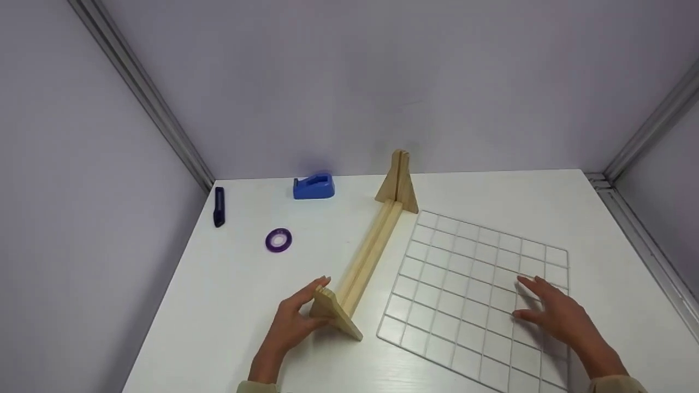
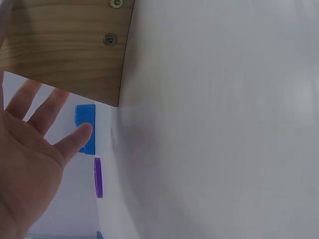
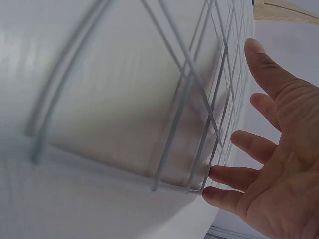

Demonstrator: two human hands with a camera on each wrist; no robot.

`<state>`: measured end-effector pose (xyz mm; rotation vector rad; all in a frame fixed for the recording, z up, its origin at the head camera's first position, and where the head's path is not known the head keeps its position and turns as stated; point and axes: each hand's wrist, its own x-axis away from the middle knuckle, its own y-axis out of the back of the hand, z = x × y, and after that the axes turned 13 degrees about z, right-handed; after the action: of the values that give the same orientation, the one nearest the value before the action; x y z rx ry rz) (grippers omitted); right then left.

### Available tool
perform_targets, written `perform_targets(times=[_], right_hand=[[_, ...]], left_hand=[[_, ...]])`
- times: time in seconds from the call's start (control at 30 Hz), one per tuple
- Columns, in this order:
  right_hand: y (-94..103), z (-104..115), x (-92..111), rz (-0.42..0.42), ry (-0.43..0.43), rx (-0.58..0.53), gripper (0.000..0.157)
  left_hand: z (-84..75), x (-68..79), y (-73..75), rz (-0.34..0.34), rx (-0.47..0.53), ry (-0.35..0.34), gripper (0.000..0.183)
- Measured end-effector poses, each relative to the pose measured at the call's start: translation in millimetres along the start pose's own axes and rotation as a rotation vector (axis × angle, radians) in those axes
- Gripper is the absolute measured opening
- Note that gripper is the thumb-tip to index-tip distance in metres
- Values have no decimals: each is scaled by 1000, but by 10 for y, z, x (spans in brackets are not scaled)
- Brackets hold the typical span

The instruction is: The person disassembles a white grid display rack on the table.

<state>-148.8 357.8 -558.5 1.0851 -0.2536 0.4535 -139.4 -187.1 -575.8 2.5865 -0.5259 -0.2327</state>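
Observation:
My left hand (image 1: 295, 319) is at the near end of a long wooden stand (image 1: 371, 256), its thumb and fingers on opposite sides of the triangular end piece (image 1: 333, 314). Close up in the left wrist view, that wooden end piece (image 2: 65, 45) shows two screw heads, and other fingers of the left hand (image 2: 30, 159) spread out past it. Over a white wire grid panel (image 1: 472, 273) lying to the right of the stand, my right hand (image 1: 562, 316) has its fingers apart. Whether its fingertips touch the wires (image 3: 172, 132) I cannot tell.
Toward the back stand a blue tape dispenser (image 1: 314, 187) and, left of it, a dark utility knife (image 1: 219, 207). A purple ring-shaped roll of tape (image 1: 278, 240) lies nearer. Pale walls (image 1: 349, 87) enclose the white table (image 1: 229, 305) at the back and sides.

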Motion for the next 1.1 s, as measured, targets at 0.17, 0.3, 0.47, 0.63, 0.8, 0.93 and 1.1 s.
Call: perform_targets(times=[0.17, 0.3, 0.47, 0.63, 0.8, 0.93, 1.1], right_hand=[[-55, 28, -25, -25, 9, 34, 97], [-116, 63, -43, -35, -4, 60, 98], [-195, 77, -72, -74, 15, 115, 90], [-239, 52, -102, -82, 36, 145, 84], [-256, 41, -123, -63, 29, 120, 88], [-228, 31, -140, -40, 29, 116, 89], [-199, 14, -162, -18, 39, 131, 87]], left_hand=[[31, 8, -54, -18, 11, -21, 65], [26, 8, -79, -28, 19, -21, 55], [14, 25, -103, -38, 35, 9, 50], [0, 49, -131, -56, 48, 49, 45], [-9, 68, -153, -82, 33, 63, 47], [-5, 84, -171, -101, 22, 60, 48], [0, 103, -206, -128, -42, 40, 48]])
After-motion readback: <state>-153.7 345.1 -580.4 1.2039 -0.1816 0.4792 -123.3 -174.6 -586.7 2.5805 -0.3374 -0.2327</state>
